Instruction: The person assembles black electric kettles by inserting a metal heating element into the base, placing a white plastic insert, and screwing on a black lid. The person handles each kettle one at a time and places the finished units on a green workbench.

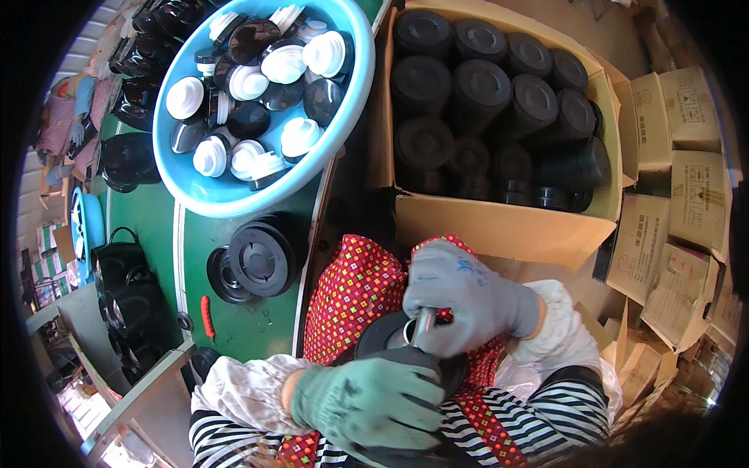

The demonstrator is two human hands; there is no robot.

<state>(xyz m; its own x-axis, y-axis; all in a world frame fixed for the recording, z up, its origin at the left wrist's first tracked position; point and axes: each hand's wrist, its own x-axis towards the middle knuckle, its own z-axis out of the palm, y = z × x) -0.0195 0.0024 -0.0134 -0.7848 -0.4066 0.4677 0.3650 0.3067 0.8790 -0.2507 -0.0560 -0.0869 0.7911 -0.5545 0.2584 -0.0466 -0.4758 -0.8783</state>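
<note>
In a grey glove, my right hand is closed around a shiny metal cylindrical piece above my lap. My left hand, gloved in green, lies over a dark round part and steadies it against my lap; the palm side is hidden. Under both hands are a red patterned cloth and striped clothing. On the green table to the left stand a black cylindrical container and, beside it, a black ring-shaped part. A red-handled tool lies near them.
A blue basin holds several black and white lids. Beyond my lap, an open cardboard box holds several black cylindrical containers. Shiny black pots line the table's far side. Closed cartons are stacked at right. Another person is at far left.
</note>
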